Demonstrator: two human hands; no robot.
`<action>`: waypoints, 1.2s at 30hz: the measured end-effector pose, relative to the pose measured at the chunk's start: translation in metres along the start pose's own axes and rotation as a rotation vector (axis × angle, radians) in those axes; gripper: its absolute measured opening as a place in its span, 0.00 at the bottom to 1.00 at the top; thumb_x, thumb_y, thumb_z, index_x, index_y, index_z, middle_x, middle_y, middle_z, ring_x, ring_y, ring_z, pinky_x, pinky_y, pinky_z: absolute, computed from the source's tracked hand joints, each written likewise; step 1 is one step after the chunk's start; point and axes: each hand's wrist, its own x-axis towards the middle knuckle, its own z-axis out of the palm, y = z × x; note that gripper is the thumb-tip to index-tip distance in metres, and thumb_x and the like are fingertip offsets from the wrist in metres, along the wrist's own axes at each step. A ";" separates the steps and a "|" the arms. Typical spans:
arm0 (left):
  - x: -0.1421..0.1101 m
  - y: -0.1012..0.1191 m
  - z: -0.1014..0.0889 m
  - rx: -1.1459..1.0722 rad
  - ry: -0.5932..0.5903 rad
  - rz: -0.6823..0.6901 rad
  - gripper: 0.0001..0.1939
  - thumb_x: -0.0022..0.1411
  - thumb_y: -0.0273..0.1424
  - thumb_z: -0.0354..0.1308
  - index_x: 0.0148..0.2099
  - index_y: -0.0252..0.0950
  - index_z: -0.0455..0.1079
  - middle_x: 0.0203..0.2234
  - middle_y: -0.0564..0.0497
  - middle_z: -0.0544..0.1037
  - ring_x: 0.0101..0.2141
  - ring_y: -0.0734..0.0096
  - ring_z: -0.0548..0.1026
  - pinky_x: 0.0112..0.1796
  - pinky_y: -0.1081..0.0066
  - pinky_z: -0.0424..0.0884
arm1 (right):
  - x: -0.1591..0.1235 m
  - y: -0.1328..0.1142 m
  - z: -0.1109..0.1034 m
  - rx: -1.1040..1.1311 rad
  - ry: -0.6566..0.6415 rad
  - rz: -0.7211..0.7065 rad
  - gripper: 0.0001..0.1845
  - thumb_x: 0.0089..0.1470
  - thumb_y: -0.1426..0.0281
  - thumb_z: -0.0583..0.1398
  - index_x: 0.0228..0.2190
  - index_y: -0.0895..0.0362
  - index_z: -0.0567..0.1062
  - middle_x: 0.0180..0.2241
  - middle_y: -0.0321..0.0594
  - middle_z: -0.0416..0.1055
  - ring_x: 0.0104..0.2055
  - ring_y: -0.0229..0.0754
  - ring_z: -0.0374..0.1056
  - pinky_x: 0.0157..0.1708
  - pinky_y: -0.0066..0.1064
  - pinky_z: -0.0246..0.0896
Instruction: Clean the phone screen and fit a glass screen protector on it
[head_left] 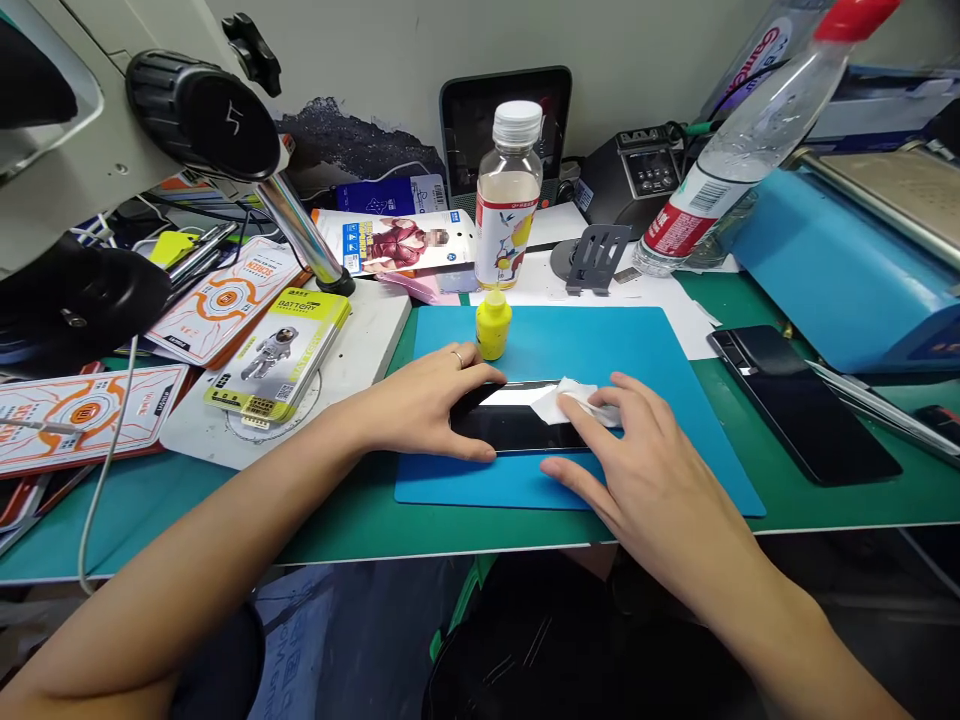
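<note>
A glossy black phone [517, 430] lies sideways on the blue mat [465, 488], with light reflecting along its upper part. My left hand [431, 405] grips its left end, thumb along the near edge and fingers over the far edge. A crumpled white tissue [551, 402] is pressed on the phone's right part under the fingers of my right hand [637, 450]. The right thumb sticks out near the phone's lower edge. Just behind the phone stands a small yellow bottle [493, 328].
Behind the mat stand a drink bottle [508, 220] and a black phone stand [596, 260]. To the right are a second black phone [802, 400], a tilted red-capped bottle [705, 195] and a blue machine [840, 270]. Battery packaging [281, 350] and a microscope [202, 110] occupy the left.
</note>
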 end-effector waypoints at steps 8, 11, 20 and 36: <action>0.000 0.000 0.000 -0.014 -0.005 -0.008 0.40 0.58 0.53 0.68 0.65 0.36 0.66 0.47 0.43 0.71 0.49 0.52 0.71 0.49 0.59 0.70 | 0.013 0.002 0.002 0.010 -0.030 -0.013 0.33 0.65 0.52 0.57 0.59 0.65 0.73 0.52 0.63 0.69 0.65 0.70 0.60 0.55 0.57 0.69; 0.001 -0.001 0.001 -0.010 0.000 -0.005 0.40 0.58 0.53 0.68 0.64 0.36 0.66 0.48 0.43 0.71 0.49 0.51 0.71 0.49 0.59 0.70 | -0.001 0.002 0.000 0.002 -0.012 -0.014 0.34 0.66 0.51 0.55 0.59 0.65 0.73 0.52 0.63 0.69 0.65 0.71 0.60 0.53 0.58 0.71; 0.001 0.003 0.000 -0.019 -0.006 -0.027 0.39 0.58 0.52 0.69 0.63 0.36 0.66 0.48 0.42 0.71 0.49 0.52 0.71 0.48 0.59 0.70 | 0.017 0.001 0.003 0.049 -0.023 -0.013 0.32 0.64 0.53 0.58 0.57 0.66 0.75 0.54 0.66 0.69 0.66 0.72 0.59 0.54 0.59 0.70; -0.001 -0.002 -0.001 -0.132 0.049 -0.018 0.40 0.59 0.64 0.59 0.57 0.36 0.69 0.47 0.42 0.74 0.48 0.53 0.72 0.47 0.59 0.69 | 0.026 -0.014 0.003 0.084 -0.028 -0.047 0.33 0.65 0.52 0.58 0.58 0.67 0.72 0.57 0.64 0.71 0.67 0.68 0.60 0.61 0.57 0.64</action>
